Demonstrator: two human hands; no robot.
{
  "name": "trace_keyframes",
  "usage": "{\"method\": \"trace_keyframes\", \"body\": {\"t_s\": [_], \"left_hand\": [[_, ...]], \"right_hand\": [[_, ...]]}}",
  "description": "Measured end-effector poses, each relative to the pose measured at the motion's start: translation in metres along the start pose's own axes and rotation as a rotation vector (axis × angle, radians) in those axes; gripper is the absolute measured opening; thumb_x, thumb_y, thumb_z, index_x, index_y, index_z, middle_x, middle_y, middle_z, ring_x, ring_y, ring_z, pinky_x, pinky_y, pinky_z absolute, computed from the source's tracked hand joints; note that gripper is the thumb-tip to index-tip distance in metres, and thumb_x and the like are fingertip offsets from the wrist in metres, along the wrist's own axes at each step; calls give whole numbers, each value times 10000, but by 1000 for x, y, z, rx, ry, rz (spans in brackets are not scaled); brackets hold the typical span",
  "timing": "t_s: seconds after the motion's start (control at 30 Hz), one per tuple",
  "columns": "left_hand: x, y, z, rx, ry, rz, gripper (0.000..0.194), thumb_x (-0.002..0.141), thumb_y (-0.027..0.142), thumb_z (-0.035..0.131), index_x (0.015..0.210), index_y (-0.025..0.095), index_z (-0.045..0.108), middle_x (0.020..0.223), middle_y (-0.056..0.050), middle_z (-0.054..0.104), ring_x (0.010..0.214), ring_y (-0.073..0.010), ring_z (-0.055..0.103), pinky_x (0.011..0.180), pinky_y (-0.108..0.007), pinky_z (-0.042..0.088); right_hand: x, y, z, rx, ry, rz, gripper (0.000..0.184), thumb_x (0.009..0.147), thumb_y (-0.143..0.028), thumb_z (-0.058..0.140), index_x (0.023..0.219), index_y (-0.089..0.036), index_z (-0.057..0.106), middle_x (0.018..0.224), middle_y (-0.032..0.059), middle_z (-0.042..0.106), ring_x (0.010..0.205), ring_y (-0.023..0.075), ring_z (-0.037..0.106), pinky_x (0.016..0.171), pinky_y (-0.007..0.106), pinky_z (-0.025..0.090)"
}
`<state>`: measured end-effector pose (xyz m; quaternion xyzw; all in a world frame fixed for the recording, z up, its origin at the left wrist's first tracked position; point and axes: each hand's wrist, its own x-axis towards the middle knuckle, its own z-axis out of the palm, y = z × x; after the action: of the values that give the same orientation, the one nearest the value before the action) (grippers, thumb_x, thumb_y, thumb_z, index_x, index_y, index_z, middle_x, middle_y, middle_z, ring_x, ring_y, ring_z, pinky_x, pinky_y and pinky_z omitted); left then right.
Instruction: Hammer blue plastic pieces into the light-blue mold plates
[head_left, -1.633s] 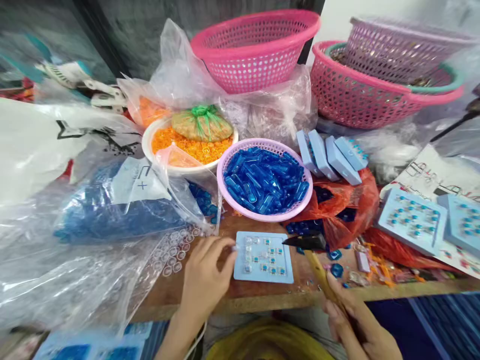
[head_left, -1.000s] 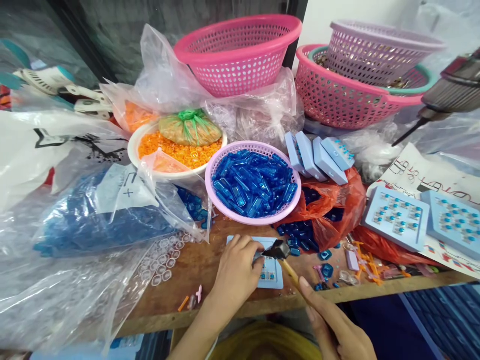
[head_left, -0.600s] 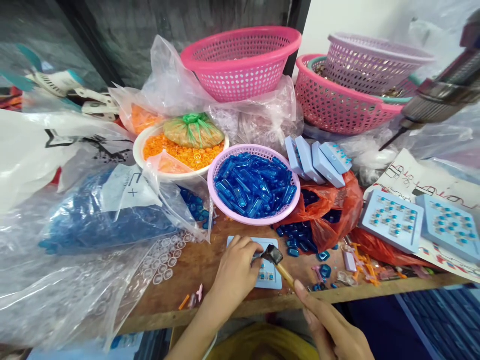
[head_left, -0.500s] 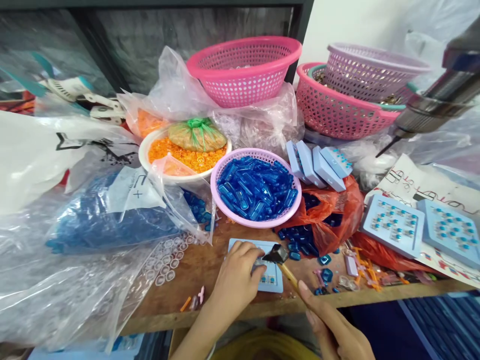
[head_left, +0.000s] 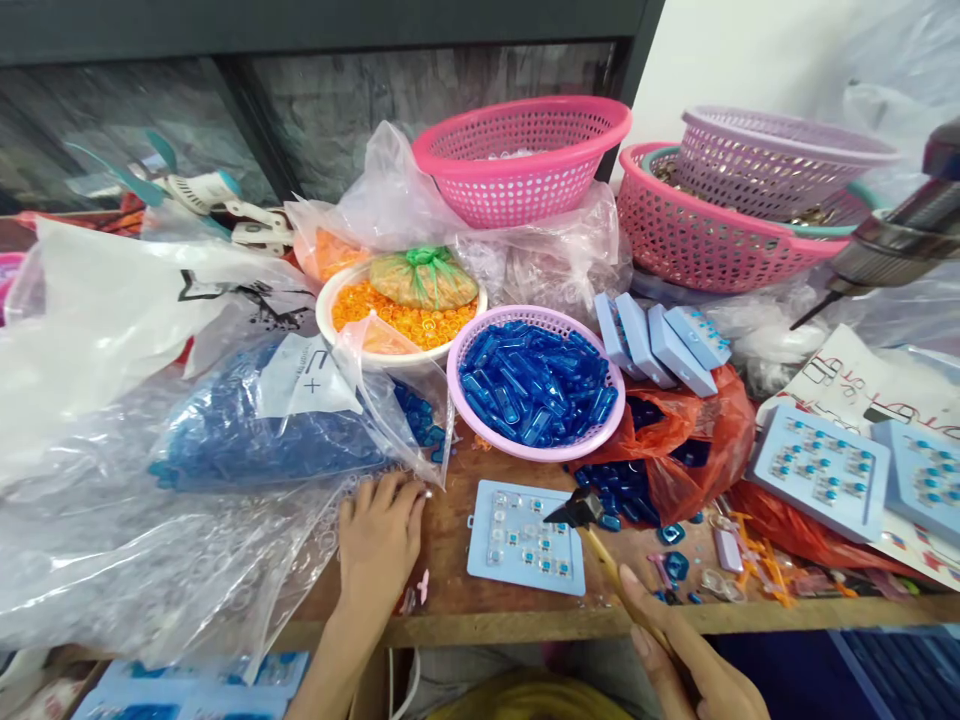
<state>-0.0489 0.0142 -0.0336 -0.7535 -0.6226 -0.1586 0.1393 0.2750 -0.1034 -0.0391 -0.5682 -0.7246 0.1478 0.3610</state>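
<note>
My right hand (head_left: 686, 645) grips the wooden handle of a small hammer (head_left: 583, 508), its dark pointed head just over the right part of a light-blue tray (head_left: 484, 572). Clear and blue small pieces sit in that tray, which lies flat on the wooden table. To the tray's left, my left hand (head_left: 381, 540) lies over the spot by the clear plastic rings (head_left: 327, 540), back up and fingers a little apart. Its fingertips reach the table beside a plastic bag; I cannot make out anything held in them.
Behind the tray stands a lilac basket (head_left: 459, 400) of blue pieces, beside a white bowl (head_left: 327, 325) of orange rings. An orange-red bag (head_left: 705, 465) and filled light-blue trays (head_left: 765, 470) are on the right. A screwdriver-like tool (head_left: 862, 262) hangs at upper right.
My left hand has left the light-blue tray and moved left to the clear rings. The hammer stays near the tray in my right hand. The camera view has shifted.
</note>
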Motion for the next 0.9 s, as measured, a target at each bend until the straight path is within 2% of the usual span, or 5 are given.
{"method": "trace_keyframes", "body": {"t_s": [0.23, 0.47, 0.6, 0.73, 0.9], "left_hand": [[-16, 9, -14, -113, 49, 39, 325, 923, 171, 492, 1137, 265, 718, 1112, -84, 724, 948, -280, 627, 794, -408, 465], [-15, 19, 8, -389, 56, 212, 306, 1003, 128, 419, 1131, 195, 688, 1051, -67, 758, 928, -219, 671, 889, -373, 535], [-18, 20, 10, -495, -28, 140, 309, 1005, 140, 414, 1100, 202, 701, 968, -62, 726, 887, -200, 681, 808, -329, 568], [-25, 22, 13, -479, 13, 53, 298, 1010, 195, 431, 1158, 208, 689, 1023, -83, 716, 921, -222, 682, 820, -357, 580], [-26, 21, 15, -508, 16, -5, 208, 1010, 251, 467, 1034, 218, 670, 985, -67, 737, 905, -226, 686, 854, -380, 567]], "right_hand": [[-2, 2, -1, -6, -21, 7, 522, 965, -181, 575, 1476, -281, 548, 1269, 28, 727, 1060, 191, 734, 880, 185, 565], [-1, 4, -1, 4, -38, 16, 508, 958, -209, 600, 1462, -258, 565, 1266, 38, 734, 1074, 198, 730, 896, 196, 557], [-2, 1, -2, 21, -27, 26, 520, 960, -181, 587, 1469, -276, 553, 1248, 23, 743, 1031, 177, 747, 879, 176, 559], [0, -1, -3, 26, -20, 43, 493, 952, -180, 591, 1436, -271, 589, 1278, 24, 724, 1080, 192, 725, 923, 207, 549], [-2, -2, -9, 25, 8, 86, 467, 950, -208, 593, 1414, -263, 612, 1265, 26, 733, 1076, 194, 731, 898, 199, 560]]}}
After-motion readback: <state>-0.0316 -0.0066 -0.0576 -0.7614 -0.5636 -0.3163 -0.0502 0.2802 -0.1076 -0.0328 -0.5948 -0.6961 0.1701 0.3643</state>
